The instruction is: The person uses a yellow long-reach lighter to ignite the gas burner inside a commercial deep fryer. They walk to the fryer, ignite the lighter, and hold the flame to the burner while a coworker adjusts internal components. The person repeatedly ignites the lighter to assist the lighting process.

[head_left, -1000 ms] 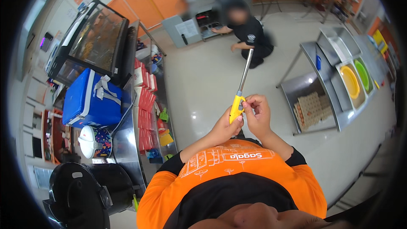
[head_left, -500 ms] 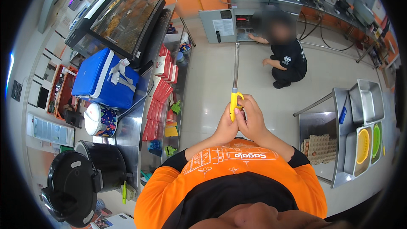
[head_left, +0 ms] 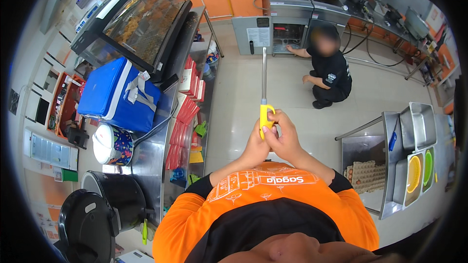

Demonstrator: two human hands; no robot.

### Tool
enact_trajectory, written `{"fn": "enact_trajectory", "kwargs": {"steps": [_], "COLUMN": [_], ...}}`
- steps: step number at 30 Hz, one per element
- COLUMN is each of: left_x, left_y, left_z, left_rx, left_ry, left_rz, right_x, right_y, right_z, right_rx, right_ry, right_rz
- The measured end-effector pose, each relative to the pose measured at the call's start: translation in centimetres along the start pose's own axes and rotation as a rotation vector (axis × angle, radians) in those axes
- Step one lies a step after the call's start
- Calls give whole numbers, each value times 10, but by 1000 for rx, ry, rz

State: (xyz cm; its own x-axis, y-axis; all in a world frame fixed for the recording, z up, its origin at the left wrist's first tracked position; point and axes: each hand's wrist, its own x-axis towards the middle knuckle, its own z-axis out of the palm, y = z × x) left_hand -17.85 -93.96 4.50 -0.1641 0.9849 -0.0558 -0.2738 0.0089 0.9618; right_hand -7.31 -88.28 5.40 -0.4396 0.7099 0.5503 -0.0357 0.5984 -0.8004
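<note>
A yellow long-necked gas lighter (head_left: 266, 115) with a thin metal barrel is held in front of my body, its barrel pointing away from me. My right hand (head_left: 286, 138) closes round the handle from the right, fingers by the trigger loop and thumb pressed on the handle. My left hand (head_left: 252, 147) wraps the handle's lower end from the left. The two hands touch, and parts of the left fingers are hidden. Beyond the barrel tip, a co-worker in black (head_left: 331, 70) squats by the open cabinet (head_left: 287, 34) under a fryer, one hand reaching to its opening.
On my left, a steel counter (head_left: 148, 168) carries a glass food display (head_left: 139, 24), a blue cooler box (head_left: 114, 95) and a patterned bucket (head_left: 114, 143). Red cartons (head_left: 183, 131) fill the shelf below. On my right stands a steel rack (head_left: 390, 158) with metal pans and egg trays (head_left: 365, 175).
The lighter and both hands have shifted slightly left in the picture, still gripped the same way. The view has tilted a little, and the co-worker's head appears farther right.
</note>
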Motion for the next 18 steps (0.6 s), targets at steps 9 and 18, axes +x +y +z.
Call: {"fn": "enact_trajectory", "kwargs": {"steps": [9,18], "left_x": [9,6], "left_y": [8,-3], "left_z": [-46,-30], "left_rx": [-767,-365], "left_ry": [-620,-503], "left_rz": [-428,-280], "right_x": [2,-11], "right_y": [2,12], "right_z": [2,3], "right_rx": [914,937], "right_ry": [-167,-8], "right_rz": [440,474]}}
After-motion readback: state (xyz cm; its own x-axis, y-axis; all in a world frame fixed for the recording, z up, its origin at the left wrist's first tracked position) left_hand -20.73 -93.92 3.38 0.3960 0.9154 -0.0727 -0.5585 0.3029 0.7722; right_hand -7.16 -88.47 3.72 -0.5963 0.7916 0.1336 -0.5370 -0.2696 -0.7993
